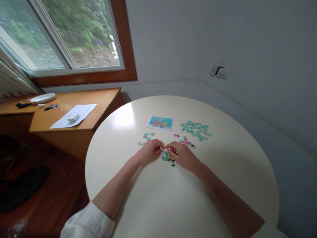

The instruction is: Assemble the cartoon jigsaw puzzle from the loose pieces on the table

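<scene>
the bare left hand (151,151) and the bare right hand (182,154) nearly meet over a small, multicoloured, partly joined jigsaw section (168,156) on the round, cream-coloured table (148,201). the fingers of both are curled, tips close together; what they grip is too small to tell. beyond lies a rectangular, turquoise cartoon picture sheet (160,122), left of scattered, teal jigsaw pieces (190,127).
</scene>
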`<state>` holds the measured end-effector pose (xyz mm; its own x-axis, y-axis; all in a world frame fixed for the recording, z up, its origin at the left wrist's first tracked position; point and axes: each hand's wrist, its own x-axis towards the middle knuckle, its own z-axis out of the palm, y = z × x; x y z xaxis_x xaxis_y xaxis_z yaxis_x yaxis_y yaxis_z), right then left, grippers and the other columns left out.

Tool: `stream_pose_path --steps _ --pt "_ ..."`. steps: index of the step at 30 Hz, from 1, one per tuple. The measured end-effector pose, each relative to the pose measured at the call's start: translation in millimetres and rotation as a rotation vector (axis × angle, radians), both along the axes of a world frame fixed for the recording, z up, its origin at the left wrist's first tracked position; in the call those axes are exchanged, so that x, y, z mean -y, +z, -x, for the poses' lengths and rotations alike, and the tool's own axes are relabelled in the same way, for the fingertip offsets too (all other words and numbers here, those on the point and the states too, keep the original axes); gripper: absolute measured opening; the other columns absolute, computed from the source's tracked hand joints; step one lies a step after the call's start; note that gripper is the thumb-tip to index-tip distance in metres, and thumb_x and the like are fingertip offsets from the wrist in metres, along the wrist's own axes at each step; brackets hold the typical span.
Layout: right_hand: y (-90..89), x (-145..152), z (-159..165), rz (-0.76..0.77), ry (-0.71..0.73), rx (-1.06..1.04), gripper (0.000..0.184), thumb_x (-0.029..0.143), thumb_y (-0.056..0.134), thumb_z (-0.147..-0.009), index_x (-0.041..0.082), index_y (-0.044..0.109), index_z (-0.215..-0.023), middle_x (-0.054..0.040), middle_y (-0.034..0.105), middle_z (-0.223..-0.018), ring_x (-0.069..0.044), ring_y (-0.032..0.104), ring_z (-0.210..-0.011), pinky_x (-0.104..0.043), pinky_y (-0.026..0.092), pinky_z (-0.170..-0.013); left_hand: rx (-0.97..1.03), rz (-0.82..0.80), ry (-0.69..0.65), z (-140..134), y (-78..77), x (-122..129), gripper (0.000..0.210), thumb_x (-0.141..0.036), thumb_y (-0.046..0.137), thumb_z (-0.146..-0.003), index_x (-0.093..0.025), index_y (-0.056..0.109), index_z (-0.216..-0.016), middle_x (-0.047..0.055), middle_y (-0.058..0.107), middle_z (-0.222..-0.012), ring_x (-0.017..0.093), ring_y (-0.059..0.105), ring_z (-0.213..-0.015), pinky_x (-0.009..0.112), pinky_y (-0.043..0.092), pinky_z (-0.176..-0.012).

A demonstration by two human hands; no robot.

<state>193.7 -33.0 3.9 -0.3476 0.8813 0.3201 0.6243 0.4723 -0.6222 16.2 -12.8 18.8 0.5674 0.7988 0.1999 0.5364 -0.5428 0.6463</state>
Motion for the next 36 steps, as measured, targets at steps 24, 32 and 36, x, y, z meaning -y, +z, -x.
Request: stream_pose_path --steps 24,32,36 --pt "-3.1 -1.5 -0.4 -0.017 0.006 0.010 0.016 0.013 0.049 -0.074 0.018 0.062 -0.082 -0.0011 0.058 -0.068 -0.012 0.051 -0.063 -0.024 0.039 -0.061 -0.051 0.015 0.034 -0.2 5.0 2.6 0.022 -0.004 0.048 -0.067 -0.015 0.065 -0.076 0.000 0.061 -0.065 0.008 0.049 -0.056 0.019 0.040 -0.059" --pt "1.7 0.8 0.7 0.007 -0.004 0.027 0.016 0.012 0.048 -0.074 0.017 0.062 -0.081 -0.0017 0.058 -0.068 -0.013 0.051 -0.063 -0.025 0.039 -0.061 -0.044 0.010 0.036 -0.7 3.6 2.1 0.022 -0.004 0.049 -0.067 -0.016 0.065 -0.076 0.000 0.062 -0.066 0.009 0.050 -0.057 0.020 0.040 -0.061" --pt "1.8 0.9 1.1 0.014 -0.008 0.023 0.016 0.013 0.048 -0.075 0.018 0.062 -0.081 -0.0016 0.058 -0.069 -0.013 0.051 -0.063 -0.025 0.039 -0.062 -0.062 0.001 0.035 0.2 4.1 1.3 0.022 -0.003 0.048 -0.067 -0.016 0.064 -0.076 0.000 0.062 -0.068 0.009 0.051 -0.057 0.020 0.041 -0.062"
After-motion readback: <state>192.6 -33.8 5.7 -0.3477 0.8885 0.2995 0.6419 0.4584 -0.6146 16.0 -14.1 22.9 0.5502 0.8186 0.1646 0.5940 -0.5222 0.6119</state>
